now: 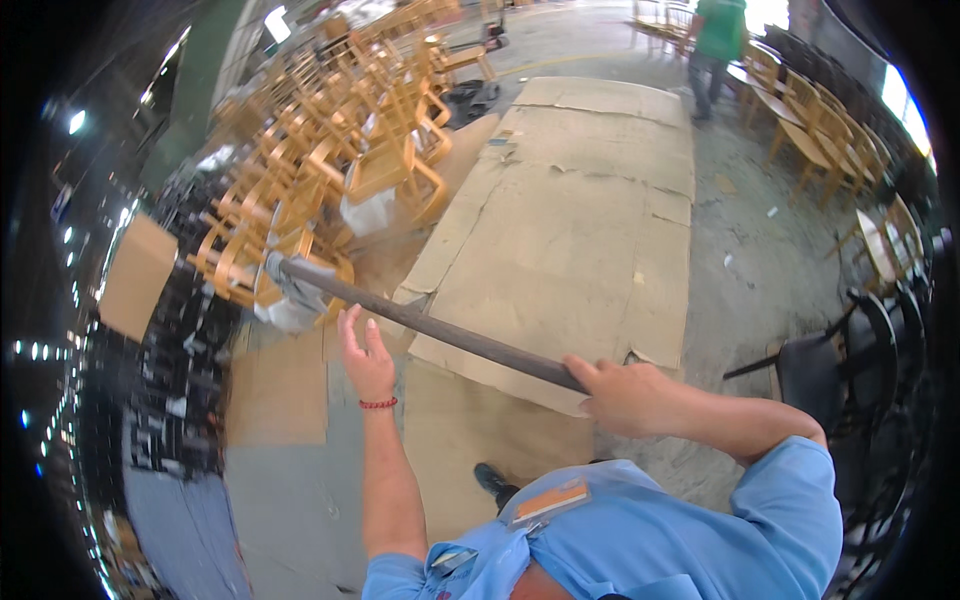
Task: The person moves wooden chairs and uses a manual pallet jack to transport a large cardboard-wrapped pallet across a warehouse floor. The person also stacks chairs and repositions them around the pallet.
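In the head view, a long dark wooden pole (450, 332) is held aslant in front of the body, above cardboard sheets (575, 235) laid on the floor (290, 500); its long axis is run from the near right end up to the far left, where a greyish head (300, 292) is pointed at stacked wooden chairs (385, 165). The near end is gripped by the right hand (628, 398), its fingers wrapped around. The left hand (368, 362) is held open just below the pole, fingers raised; whether the wood is touched cannot be told. Part of the chair stack is covered by the greyish head. Black chairs (815, 370) are placed at right; a green-shirted person (720, 35) is seen beyond.
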Available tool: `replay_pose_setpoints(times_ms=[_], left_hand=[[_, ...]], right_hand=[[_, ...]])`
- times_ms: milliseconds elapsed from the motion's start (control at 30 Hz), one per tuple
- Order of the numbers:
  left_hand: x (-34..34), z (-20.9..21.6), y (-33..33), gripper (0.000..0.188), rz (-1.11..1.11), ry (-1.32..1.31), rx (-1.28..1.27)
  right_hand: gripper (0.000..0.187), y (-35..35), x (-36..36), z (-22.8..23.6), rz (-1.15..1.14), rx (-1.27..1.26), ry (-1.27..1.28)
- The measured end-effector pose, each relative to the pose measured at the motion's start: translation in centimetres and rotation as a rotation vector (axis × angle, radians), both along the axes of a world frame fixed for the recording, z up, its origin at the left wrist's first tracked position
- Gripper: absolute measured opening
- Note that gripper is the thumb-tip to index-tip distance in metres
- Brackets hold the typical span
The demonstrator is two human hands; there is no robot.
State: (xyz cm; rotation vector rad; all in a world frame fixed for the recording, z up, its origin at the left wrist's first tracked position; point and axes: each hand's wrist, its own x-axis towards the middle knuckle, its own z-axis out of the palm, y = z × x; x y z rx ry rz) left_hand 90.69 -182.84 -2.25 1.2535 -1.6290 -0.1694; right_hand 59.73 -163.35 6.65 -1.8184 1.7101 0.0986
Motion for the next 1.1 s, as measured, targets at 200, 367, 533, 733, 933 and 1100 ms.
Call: replay_pose_setpoints(times_ms=[200,367,533,733,933,1100], left_hand=[[5.9,0.4,-11.3,0.024,-0.224,-0.108,0.040],[8.7,0.0,-18.7,0.022,-0.289,-0.067,0.058],[7.4,-0.4,-20.2,0.029,-0.249,0.309,0.080],[4.0,-1.1,-21.3,0.032,-0.205,0.300,-0.045],[-4.8,0.8,-23.4,0.026,-0.172,0.020,0.064],[-10.7,2.5,-27.9,0.027,-0.165,-0.227,0.247]], right_hand=[[0.024,1.5,4.6,-3.5,-0.477,-0.743,0.204],[0.013,-0.6,5.1,-4.8,-0.785,-1.142,0.221],[0.011,-0.8,4.3,-5.2,-0.815,-1.249,0.293],[0.014,-2.4,0.1,-5.7,-0.910,-1.192,0.314],[0.016,-6.5,-8.1,-5.8,-1.053,-1.098,0.240],[0.016,-11.4,-14.6,-4.9,-1.098,-0.947,0.240]])
